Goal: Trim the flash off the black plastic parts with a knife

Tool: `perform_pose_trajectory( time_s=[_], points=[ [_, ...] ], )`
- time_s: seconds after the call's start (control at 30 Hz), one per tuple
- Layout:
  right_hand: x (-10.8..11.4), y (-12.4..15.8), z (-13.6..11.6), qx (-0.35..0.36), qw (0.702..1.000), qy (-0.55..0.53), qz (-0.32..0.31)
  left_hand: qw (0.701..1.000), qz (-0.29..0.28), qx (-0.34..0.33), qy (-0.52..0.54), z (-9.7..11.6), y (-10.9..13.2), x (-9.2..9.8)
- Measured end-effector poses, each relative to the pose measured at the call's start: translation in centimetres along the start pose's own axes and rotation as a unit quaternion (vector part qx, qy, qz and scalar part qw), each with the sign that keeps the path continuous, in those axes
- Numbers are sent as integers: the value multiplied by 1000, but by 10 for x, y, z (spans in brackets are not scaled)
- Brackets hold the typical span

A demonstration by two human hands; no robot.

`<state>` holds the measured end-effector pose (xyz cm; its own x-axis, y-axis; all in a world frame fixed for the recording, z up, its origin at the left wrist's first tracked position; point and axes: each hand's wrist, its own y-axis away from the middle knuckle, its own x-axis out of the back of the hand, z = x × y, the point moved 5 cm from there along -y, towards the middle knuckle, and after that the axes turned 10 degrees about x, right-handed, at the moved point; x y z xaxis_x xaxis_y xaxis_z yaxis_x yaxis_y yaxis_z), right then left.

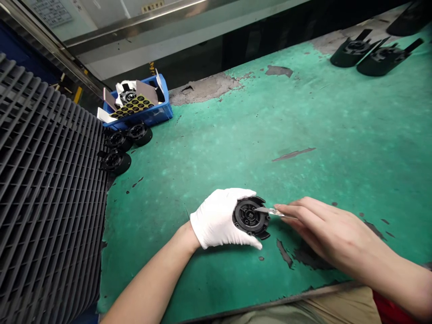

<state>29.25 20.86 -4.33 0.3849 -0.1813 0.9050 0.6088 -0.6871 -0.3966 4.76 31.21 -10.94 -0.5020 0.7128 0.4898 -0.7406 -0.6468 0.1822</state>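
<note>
My left hand [224, 220], in a white glove, grips a round black plastic part [250, 215] around its edge, thumb on the near side and fingers on the far side. Rings, small holes and a square centre show on the part's upward face. In my bare right hand [324, 227] is a slim metal craft knife [275, 211], pinched between thumb and fingers. Its pointed blade reaches over the right half of the black part; whether the tip touches it, I cannot tell.
A blue bin [158, 110] at the back left holds mixed parts and a yellow-black sticker sheet [133, 106]. Several black round parts [115, 162] stand beside it. Taller black housings [381, 58] are at the far right. A grey slatted rack [43, 189] borders the worn green tabletop [216, 148].
</note>
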Motion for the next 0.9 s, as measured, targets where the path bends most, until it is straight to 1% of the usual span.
perform_pose_trajectory(
  time_s=[0.07, 0.13, 0.27, 0.37, 0.47, 0.6, 0.7, 0.8, 0.83, 0.9],
  points=[
    [1, 2, 2, -21, 1000, -2, 6, 1000, 11, -2, -6, -2, 1, -1],
    [0, 3, 3, -27, 1000, 6, 3, 1000, 17, 0, -10, -3, 2, -1],
    [-2, 3, 1, -6, 999, 32, -10, 1000, 4, 16, -15, -1, 2, 0],
    [-5, 5, 0, 8, 999, 48, -17, 1000, -2, 15, -20, 3, 2, 2],
    [-7, 9, -1, 5, 998, 56, -38, 1000, -3, 16, -21, 5, 1, 3],
    [-3, 9, -11, 4, 996, 80, -49, 1000, -14, 14, -12, 6, 0, 3],
    [3, 2, -23, 15, 994, 95, -46, 1000, -6, 4, -9, 8, 0, 3],
    [6, -3, -31, 9, 994, 102, -39, 1000, 1, 2, -11, 7, 1, 3],
    [6, -3, -31, 6, 994, 101, -37, 1000, 2, 4, -13, 7, 1, 3],
    [5, -2, -29, -12, 997, 66, -32, 1000, 3, 7, -15, 6, 1, 3]
  ],
)
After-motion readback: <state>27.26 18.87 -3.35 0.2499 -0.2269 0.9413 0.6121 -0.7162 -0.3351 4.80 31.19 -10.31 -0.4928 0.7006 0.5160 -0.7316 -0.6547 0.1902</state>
